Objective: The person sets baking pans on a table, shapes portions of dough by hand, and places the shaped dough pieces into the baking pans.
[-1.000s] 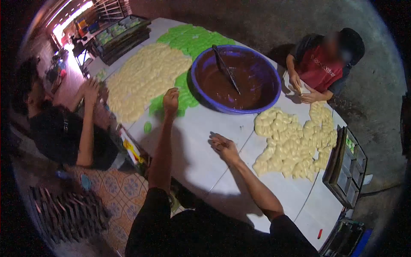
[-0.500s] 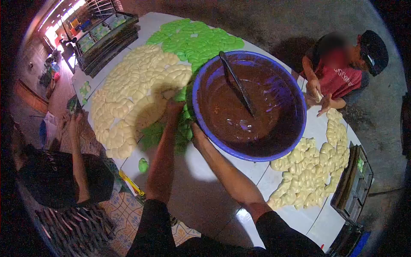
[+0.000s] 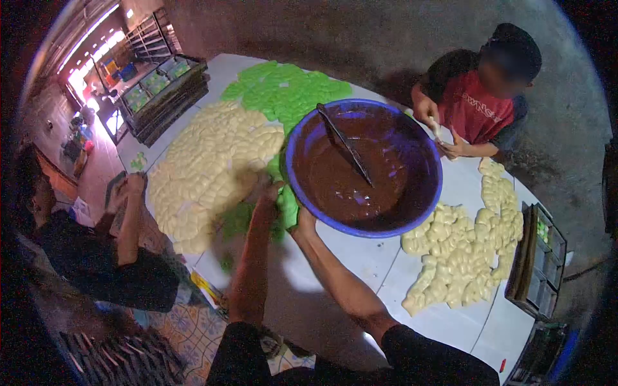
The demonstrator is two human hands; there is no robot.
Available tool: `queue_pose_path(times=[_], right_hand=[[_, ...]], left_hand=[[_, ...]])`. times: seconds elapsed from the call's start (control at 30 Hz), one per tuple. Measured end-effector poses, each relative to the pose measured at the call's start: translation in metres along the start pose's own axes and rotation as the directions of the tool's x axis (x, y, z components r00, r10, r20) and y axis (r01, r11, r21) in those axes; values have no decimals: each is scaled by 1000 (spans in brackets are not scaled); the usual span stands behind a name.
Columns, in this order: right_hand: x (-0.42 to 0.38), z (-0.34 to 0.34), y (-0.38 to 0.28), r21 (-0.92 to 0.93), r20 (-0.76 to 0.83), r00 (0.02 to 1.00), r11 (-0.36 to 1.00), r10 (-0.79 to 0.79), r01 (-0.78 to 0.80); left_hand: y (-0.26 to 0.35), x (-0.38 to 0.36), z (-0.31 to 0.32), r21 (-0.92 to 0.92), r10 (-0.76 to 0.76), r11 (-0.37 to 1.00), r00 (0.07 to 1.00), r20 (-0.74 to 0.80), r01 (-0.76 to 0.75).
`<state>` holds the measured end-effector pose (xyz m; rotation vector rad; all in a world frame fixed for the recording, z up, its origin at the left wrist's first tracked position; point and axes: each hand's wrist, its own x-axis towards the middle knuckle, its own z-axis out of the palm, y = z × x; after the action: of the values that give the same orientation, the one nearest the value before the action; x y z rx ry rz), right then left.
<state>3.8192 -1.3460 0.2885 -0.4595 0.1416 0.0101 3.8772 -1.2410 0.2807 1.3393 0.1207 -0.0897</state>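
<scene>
Between my two hands is a smooth piece of green dough, at the left side of a blue basin. My left hand closes on its upper left side, fingers partly in shadow. My right hand is closed at its lower right end, just below the basin's rim; some fingers are hidden. Brown liquid lies in the basin, with a dark stick leaning in it. More green dough pieces spread behind, and cream dough pieces lie to the left.
More cream dough covers the right of the white table. Trays stand at the far left and right edge. One co-worker handles a pale piece across the table; another works at left.
The view has shifted, and my hands appear lower, with a larger green piece showing between them. The co-worker across the table now holds a pale strip between both hands.
</scene>
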Motion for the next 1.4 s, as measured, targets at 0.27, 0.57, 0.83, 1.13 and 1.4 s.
queue_pose_path(times=[0.27, 0.57, 0.83, 1.13, 1.4], right_hand=[[-256, -26, -134, -302, -209, 968, 932, 139, -199], [-467, -185, -198, -784, -370, 926, 512, 69, -352], [-499, -172, -233, -973, -225, 964, 84, -139, -215], [-516, -174, -275, -976, -187, 981, -126, 47, -180], [-582, -226, -353, -966, -162, 983, 189, 90, -177]], left_hand=[[11, -276, 104, -348, -238, 918, 966, -101, 190], [-136, -510, 124, -261, -594, 790, 799, -99, 555], [-97, -544, 140, 146, -20, 988, 985, -173, 46], [-108, -496, 222, 505, -23, 414, 546, 837, -757], [-169, -480, 215, 540, 296, -36, 508, 809, -841]])
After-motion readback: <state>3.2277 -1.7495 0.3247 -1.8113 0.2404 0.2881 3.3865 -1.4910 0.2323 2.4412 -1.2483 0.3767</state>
